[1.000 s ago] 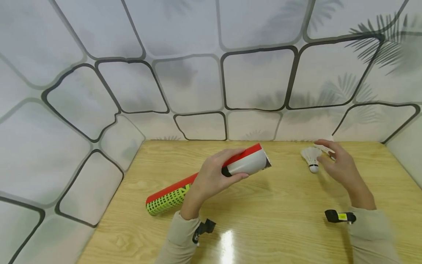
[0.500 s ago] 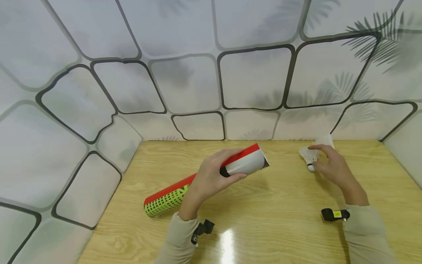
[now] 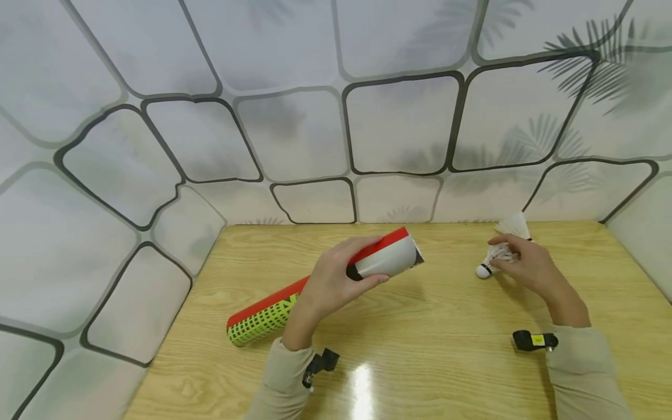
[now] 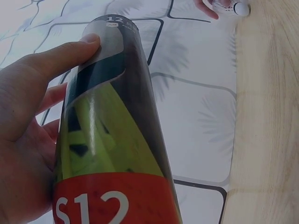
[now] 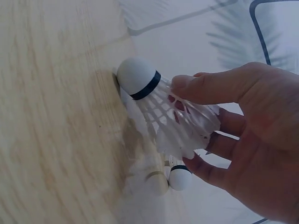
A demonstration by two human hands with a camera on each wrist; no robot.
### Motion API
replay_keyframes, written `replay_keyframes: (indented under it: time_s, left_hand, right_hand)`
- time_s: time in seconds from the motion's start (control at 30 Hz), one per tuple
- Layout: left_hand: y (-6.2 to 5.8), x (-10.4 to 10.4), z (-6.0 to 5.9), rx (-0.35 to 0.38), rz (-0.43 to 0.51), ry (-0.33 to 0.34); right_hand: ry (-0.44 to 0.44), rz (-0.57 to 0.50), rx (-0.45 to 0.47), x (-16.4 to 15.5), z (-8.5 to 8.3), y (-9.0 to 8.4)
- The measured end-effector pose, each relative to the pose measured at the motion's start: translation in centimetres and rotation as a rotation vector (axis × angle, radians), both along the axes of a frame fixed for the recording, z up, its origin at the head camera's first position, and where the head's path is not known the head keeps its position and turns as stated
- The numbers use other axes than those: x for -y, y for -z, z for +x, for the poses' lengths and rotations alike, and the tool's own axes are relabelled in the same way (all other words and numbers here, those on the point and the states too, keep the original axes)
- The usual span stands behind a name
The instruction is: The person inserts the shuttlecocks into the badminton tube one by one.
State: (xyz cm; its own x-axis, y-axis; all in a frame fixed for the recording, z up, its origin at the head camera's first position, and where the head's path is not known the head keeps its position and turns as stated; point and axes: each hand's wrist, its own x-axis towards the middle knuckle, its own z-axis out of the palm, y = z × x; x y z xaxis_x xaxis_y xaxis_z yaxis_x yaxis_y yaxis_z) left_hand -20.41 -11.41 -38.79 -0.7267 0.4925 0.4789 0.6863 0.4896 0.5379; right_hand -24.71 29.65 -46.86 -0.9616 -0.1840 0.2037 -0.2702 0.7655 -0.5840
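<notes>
My left hand [image 3: 336, 280] grips a shuttlecock tube [image 3: 391, 256], red and white toward its raised right end, with a lime-green checked part [image 3: 262, 321] at its lower left. "S12" shows on the tube [image 4: 112, 130] in the left wrist view. On the right, my right hand [image 3: 530, 271] pinches a white shuttlecock [image 3: 496, 256] by its feather skirt. The right wrist view has the thumb over the feathers and the fingers behind, with the shuttlecock's cork [image 5: 136, 77] and black band low over the wood. A second shuttlecock [image 3: 514, 224] lies just behind this hand.
The pale wooden table [image 3: 436, 338] meets a patterned back wall [image 3: 404, 198] just beyond the shuttlecocks. Another wall [image 3: 131, 280] angles along the left side. Each wrist wears a small black camera [image 3: 535, 340].
My right hand has closed on the nearer shuttlecock and tipped it, so its cork swings to the left. The shuttlecock behind shows more now. The left hand and tube stay nearly still.
</notes>
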Motion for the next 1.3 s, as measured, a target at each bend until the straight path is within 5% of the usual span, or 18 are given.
replay_keyframes:
  time_s: [0.33,0.63,1.3]
  left_hand:
    - [0.1,0.1,0.1,0.007,0.002,-0.001]
    - [0.0,0.2,0.1,0.002,0.012,0.0]
    - [0.0,0.1,0.1,-0.014,0.023,0.009]
  right_hand:
    - [-0.03,0.007,0.029,0.2,0.6,-0.6]
    - [-0.023,-0.069,-0.109,0.7,1.8,-1.9]
    - [-0.009,-0.241,-0.222,3.4,4.5,-6.6]
